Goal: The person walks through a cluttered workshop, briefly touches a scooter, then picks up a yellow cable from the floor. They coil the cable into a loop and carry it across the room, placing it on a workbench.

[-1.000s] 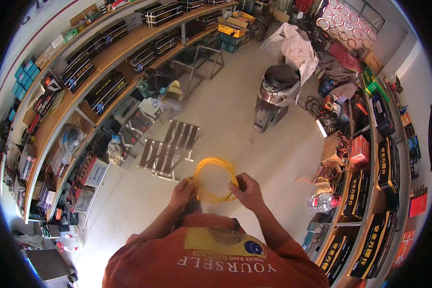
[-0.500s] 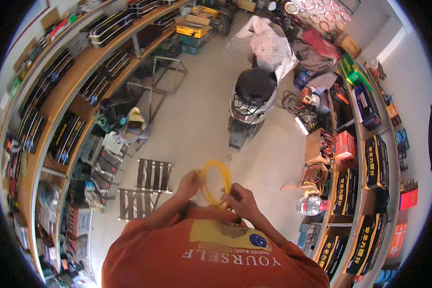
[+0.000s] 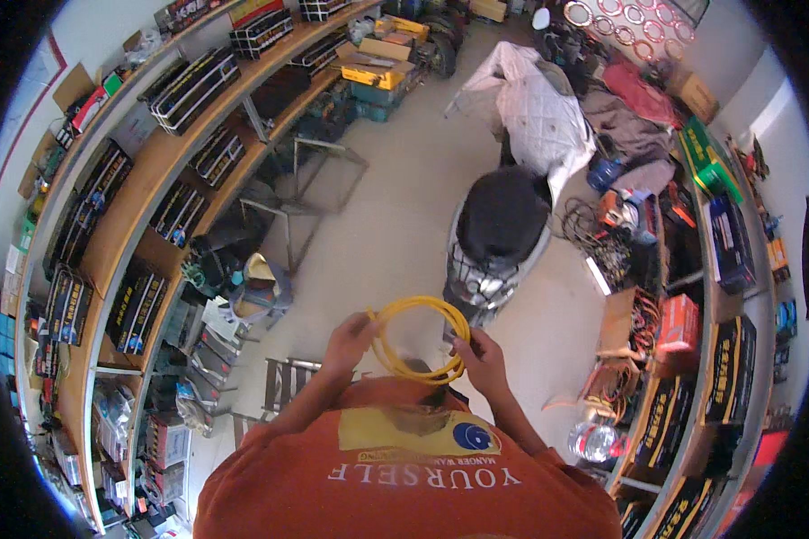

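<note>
A coil of yellow cable or tubing (image 3: 420, 299) is held up in front of my chest, its loops spread in a round ring. Its left side is gripped by my left hand (image 3: 352, 340), fingers closed round the strands. On the opposite side my right hand (image 3: 482, 359) pinches the loops, thumb laid over them. Whether the coil is cable or hose I cannot tell. Beyond it stands a scooter (image 3: 490, 247) with a black seat, partly draped in a pale cover (image 3: 544, 112).
Wooden shelves (image 3: 139, 211) with boxed goods run along the left. More shelves with black boxes (image 3: 661, 422) line the right, beside a carton of cables (image 3: 625, 323) and a clear plastic bottle (image 3: 595, 441). Slatted stools (image 3: 288, 382) and metal frames (image 3: 328, 171) stand on the left floor.
The coil has turned to face me more and looks wider and rounder, with my hands further apart. My view has shifted, and the scooter appears nearer.
</note>
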`<state>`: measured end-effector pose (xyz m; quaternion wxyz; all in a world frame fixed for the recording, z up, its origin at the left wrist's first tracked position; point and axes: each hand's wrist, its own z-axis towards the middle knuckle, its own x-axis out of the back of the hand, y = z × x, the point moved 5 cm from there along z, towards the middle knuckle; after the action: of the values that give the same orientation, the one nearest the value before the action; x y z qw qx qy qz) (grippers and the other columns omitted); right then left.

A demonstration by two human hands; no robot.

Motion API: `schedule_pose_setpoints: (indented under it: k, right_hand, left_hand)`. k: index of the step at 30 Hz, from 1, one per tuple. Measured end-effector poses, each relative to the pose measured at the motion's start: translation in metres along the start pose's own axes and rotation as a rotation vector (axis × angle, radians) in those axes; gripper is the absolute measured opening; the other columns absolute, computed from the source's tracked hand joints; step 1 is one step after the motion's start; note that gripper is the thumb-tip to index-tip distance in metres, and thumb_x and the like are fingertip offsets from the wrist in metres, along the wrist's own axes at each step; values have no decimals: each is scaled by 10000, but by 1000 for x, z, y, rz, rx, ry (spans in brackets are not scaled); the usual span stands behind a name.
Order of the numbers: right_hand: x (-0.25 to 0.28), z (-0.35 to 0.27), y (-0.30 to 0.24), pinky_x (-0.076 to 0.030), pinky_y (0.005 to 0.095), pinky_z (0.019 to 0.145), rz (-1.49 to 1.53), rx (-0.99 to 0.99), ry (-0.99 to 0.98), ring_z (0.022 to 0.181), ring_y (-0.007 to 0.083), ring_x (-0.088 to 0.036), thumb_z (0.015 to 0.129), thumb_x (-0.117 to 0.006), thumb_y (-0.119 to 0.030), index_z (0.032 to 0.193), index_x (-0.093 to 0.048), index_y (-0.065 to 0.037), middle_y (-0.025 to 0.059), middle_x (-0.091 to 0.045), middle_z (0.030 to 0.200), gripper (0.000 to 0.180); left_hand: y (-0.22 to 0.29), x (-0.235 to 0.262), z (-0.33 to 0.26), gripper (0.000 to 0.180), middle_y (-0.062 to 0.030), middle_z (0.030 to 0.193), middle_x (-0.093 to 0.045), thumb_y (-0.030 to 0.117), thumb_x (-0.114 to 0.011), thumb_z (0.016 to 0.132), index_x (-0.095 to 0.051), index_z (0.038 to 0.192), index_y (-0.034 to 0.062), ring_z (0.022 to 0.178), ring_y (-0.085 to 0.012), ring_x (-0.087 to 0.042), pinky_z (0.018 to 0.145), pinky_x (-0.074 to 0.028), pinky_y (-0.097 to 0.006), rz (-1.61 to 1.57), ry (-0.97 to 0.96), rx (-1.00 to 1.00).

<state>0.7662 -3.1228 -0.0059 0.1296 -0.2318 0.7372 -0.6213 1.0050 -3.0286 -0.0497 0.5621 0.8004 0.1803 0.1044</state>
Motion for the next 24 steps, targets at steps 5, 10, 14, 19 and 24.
schedule_pose_setpoints:
  k: [5, 10, 14, 19, 24]
  right_hand:
    - [2, 129, -30, -484, 248, 617, -18, 130, -105, 711, 80, -583, 894, -605, -170, 1113, -560, -13, 39, -626, 815, 273]
    - [-26, 228, -62, -470, 242, 551, -41, 96, -142, 633, 78, -565, 877, -640, -210, 1131, -561, -33, 31, -612, 777, 319]
    - [-52, 302, -83, -476, 242, 569, -89, 57, -217, 639, 93, -582, 865, -658, -159, 1115, -547, 1, 45, -622, 797, 317]
    - [-80, 399, -98, -481, 258, 534, -140, -73, -239, 614, 107, -587, 850, -676, -179, 1056, -552, 11, 59, -621, 784, 306]
    - [-86, 488, -87, -474, 246, 486, -433, -79, -198, 595, 99, -585, 844, -687, -199, 998, -532, 14, 47, -618, 774, 305]
  left_hand:
    - [43, 11, 70, 271, -94, 970, -583, 185, -488, 968, -469, 1162, -2, 869, -223, -639, 820, -521, -328, -216, 38, 5]
    - [63, 31, 146, 269, -94, 953, -584, 213, -459, 984, -469, 1158, 8, 841, -222, -646, 792, -532, -325, -375, 141, -23]
    - [76, 67, 222, 289, -89, 954, -593, 231, -454, 989, -489, 1179, 16, 829, -204, -643, 759, -531, -315, -365, 187, -46]
    - [128, 114, 330, 324, -88, 972, -607, 244, -461, 984, -504, 1215, 20, 764, -167, -613, 736, -506, -296, -301, 181, -80]
    - [178, 139, 433, 291, -48, 951, -610, 173, -542, 942, -545, 1185, 12, 789, -117, -596, 724, -492, -257, -203, 106, -131]
